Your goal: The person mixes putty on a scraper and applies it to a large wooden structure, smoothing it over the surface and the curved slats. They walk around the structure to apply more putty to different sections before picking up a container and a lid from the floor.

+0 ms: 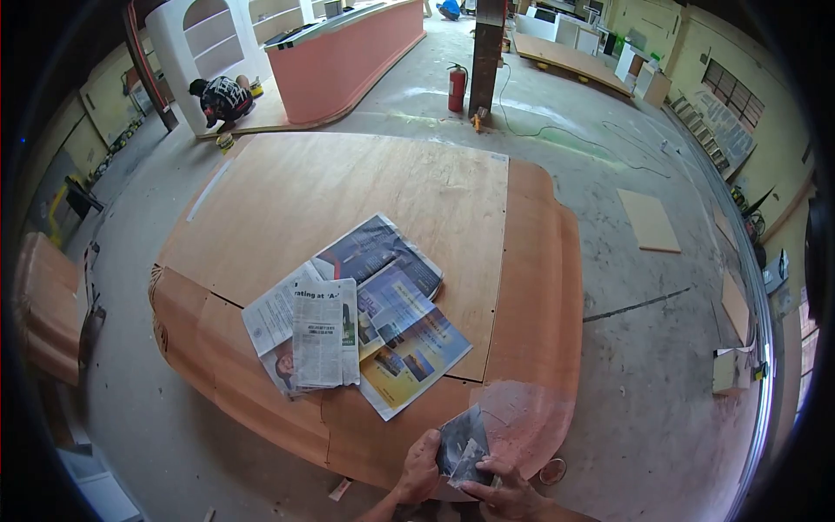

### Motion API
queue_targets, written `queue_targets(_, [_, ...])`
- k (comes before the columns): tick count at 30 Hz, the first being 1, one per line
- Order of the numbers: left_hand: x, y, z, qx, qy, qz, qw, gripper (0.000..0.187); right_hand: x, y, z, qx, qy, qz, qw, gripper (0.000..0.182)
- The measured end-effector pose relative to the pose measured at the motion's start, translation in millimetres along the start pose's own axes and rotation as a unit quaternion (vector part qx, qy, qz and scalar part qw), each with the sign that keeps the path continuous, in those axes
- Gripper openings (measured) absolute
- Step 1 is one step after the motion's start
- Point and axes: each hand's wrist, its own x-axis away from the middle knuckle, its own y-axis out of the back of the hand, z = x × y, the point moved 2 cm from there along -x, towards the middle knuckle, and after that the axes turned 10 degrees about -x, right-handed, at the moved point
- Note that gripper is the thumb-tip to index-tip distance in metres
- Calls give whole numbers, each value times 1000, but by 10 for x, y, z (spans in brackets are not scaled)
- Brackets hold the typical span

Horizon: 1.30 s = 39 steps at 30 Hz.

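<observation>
At the front edge of a large curved wooden piece (374, 183), my two hands are close together. My left hand (421, 468) grips the left side of a dark, flat, smeared plate (464, 432). My right hand (506, 492) is closed on a small grey-smeared scraper (470, 458) that lies against the plate's lower part. Beside the plate, a pinkish, filler-like coat (526, 422) covers the wood's front right corner. Several newspaper sheets (409, 339) lie spread on the wood, up and to the left of my hands.
A person (224, 100) crouches by a white shelf unit (204, 43) and a pink curved counter (348, 61). A red extinguisher (457, 89) stands beside a post (486, 61). A round lid-like object (552, 471) is just right of the wooden piece. Boards (648, 221) lie on the floor.
</observation>
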Motion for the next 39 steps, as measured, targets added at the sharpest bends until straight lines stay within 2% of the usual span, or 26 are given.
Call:
queue_targets(4, [178, 43, 122, 59, -12, -38, 997, 33, 152, -199, -25, -1, -2, -20, 1000, 41])
queue_targets(8, [346, 104, 129, 82, -29, -27, 996, 32, 223, -337, -17, 3, 14, -48, 999, 40])
queue_targets(10, [393, 154, 142, 84, -35, -26, 996, 32, 410, -447, -130, 10, -63, -33, 997, 39])
queue_targets(11, [399, 183, 112, 69, -58, -36, 995, 31, 500, -500, -204, 14, -104, -25, 994, 39])
queue_targets(13, [452, 245, 70, 39, -73, -57, 995, 31, 492, -467, -245, 69, -98, -18, 993, 46])
queue_targets(14, [438, 485, 152, -146, -99, -80, 981, 34, 550, -454, -306, 106, -86, 0, 991, 49])
queue_targets(16, [729, 677, 202, -121, -44, -24, 991, 39, 519, -321, -317, 52, -237, 1, 970, 55])
queue_targets(17, [692, 607, 86, 102, -19, 16, 994, 40, 518, -258, -312, 31, -309, -2, 950, 58])
queue_targets(20, [794, 773, 108, 55, -38, -122, 990, 42, 257, 4, -827, 182, -217, 35, 958, 58])
queue_targets(23, [930, 1178, 460, 29, -35, -126, 991, 38, -108, 146, -1279, 289, -147, 61, 944, 50])
queue_targets(26, [1080, 1202, 562, 7, -23, -172, 985, 42, -533, 138, -1488, 301, -87, 111, 943, 42])
queue_targets(28, [1175, 1243, 655, 6, -5, -151, 989, 41, -554, 17, -1632, 315, -44, 128, 939, 42])
queue_targets(31, [1279, 1241, 864, 9, 8, -161, 987, 43, -408, -36, -1681, 315, -39, 206, 926, 52])
queue_targets(36, [1336, 1048, 1032, 0, 10, -164, 986, 48, 267, 130, -1582, 314, -62, 185, 929, 52])
queue_targets(39, [1380, 845, 1067, -11, 10, -194, 981, 41, 768, 196, -1521, 335, -60, 173, 924, 53])
